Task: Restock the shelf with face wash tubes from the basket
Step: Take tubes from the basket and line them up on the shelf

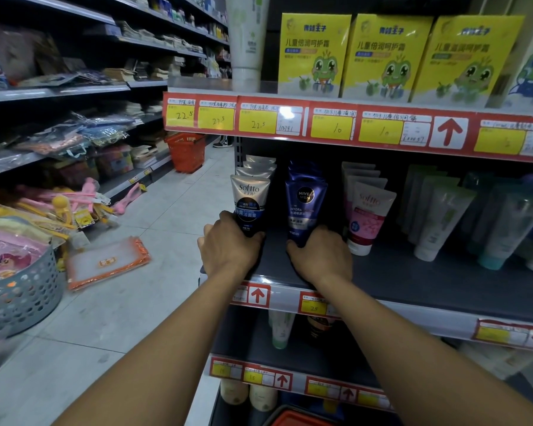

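Two tubes are being set upright at the front of the shelf (413, 272): the left hand (228, 244) wraps the base of a silver-and-black Softto tube (249, 204), the right hand (320, 256) grips a blue Nivea Men tube (303, 207). Placing looks nearly done; next, let go without tipping them, then reach down to the red basket (299, 419) below
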`<state>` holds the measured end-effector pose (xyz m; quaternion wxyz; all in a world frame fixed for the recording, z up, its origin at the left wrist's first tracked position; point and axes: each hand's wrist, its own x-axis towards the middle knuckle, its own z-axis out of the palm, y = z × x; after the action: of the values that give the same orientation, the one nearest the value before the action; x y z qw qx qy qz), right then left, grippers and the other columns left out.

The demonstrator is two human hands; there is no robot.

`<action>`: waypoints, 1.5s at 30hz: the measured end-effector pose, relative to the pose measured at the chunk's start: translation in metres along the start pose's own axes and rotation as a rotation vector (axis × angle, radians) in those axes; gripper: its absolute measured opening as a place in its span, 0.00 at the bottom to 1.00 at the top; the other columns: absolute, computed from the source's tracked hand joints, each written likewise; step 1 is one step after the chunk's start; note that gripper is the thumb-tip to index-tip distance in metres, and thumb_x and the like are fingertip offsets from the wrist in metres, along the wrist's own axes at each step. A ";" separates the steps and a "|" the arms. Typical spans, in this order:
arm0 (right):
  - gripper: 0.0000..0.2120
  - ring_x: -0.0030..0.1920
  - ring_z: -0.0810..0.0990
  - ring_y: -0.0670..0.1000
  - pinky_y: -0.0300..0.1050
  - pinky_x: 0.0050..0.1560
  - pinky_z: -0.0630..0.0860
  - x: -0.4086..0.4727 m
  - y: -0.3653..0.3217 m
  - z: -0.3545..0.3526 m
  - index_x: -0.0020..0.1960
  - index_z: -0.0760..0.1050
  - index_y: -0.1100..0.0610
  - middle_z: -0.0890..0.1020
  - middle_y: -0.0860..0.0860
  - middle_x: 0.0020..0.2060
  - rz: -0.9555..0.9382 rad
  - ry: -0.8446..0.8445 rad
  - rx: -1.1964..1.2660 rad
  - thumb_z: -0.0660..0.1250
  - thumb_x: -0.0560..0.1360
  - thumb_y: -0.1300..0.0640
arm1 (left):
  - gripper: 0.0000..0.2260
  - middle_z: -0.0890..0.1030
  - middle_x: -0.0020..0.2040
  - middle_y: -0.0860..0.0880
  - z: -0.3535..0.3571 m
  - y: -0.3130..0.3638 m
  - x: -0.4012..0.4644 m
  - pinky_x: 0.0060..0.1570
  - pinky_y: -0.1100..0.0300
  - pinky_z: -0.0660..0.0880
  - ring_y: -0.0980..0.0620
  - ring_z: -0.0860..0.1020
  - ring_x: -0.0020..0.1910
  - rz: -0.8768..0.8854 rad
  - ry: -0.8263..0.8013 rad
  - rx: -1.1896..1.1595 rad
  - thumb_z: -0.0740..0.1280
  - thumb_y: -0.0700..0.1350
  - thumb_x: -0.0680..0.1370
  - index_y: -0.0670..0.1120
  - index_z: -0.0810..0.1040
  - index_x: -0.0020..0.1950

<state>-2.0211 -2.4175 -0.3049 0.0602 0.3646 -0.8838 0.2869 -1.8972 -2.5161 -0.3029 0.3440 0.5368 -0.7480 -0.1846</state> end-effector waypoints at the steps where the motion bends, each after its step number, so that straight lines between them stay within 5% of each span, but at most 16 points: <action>1: 0.22 0.48 0.82 0.56 0.44 0.39 0.74 0.000 0.000 0.000 0.56 0.75 0.58 0.82 0.54 0.50 0.000 -0.001 0.003 0.69 0.75 0.40 | 0.27 0.82 0.58 0.45 0.000 0.000 0.000 0.58 0.49 0.69 0.42 0.74 0.62 -0.002 -0.001 0.000 0.74 0.63 0.74 0.46 0.74 0.64; 14: 0.20 0.43 0.80 0.55 0.44 0.36 0.73 -0.005 -0.003 -0.004 0.48 0.75 0.57 0.80 0.52 0.43 0.061 0.062 0.114 0.65 0.72 0.39 | 0.29 0.79 0.57 0.48 -0.009 0.006 -0.008 0.57 0.45 0.74 0.44 0.70 0.65 -0.069 0.072 -0.257 0.65 0.59 0.72 0.47 0.70 0.69; 19: 0.15 0.37 0.78 0.54 0.43 0.31 0.70 -0.013 0.001 -0.019 0.42 0.74 0.55 0.78 0.50 0.36 0.065 0.120 0.211 0.63 0.73 0.42 | 0.11 0.75 0.43 0.53 -0.009 0.006 -0.021 0.44 0.55 0.68 0.50 0.72 0.50 0.086 0.184 -0.295 0.69 0.50 0.74 0.51 0.73 0.54; 29: 0.11 0.38 0.77 0.55 0.46 0.37 0.74 -0.033 0.057 -0.065 0.41 0.77 0.55 0.80 0.51 0.38 -0.010 0.117 0.033 0.62 0.74 0.48 | 0.06 0.77 0.37 0.55 0.002 0.041 -0.062 0.36 0.57 0.68 0.53 0.76 0.39 0.305 0.037 -0.282 0.70 0.43 0.72 0.52 0.77 0.46; 38: 0.10 0.43 0.81 0.59 0.47 0.40 0.76 -0.026 0.143 -0.116 0.43 0.77 0.55 0.81 0.53 0.41 0.106 0.154 -0.019 0.63 0.74 0.49 | 0.11 0.80 0.49 0.53 0.038 0.129 -0.104 0.45 0.55 0.77 0.50 0.80 0.46 0.299 -0.182 -0.412 0.72 0.46 0.73 0.53 0.76 0.52; 45: 0.09 0.38 0.73 0.55 0.46 0.38 0.71 -0.015 0.181 -0.131 0.46 0.75 0.56 0.77 0.52 0.41 0.154 0.116 0.005 0.64 0.74 0.50 | 0.20 0.73 0.62 0.44 0.066 0.153 -0.108 0.50 0.53 0.73 0.39 0.78 0.58 0.145 -0.252 -0.211 0.72 0.50 0.75 0.45 0.70 0.62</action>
<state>-2.1465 -2.2327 -0.2847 0.0881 0.2784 -0.9035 0.3137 -2.0274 -2.3672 -0.2847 0.3145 0.4151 -0.7982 -0.3026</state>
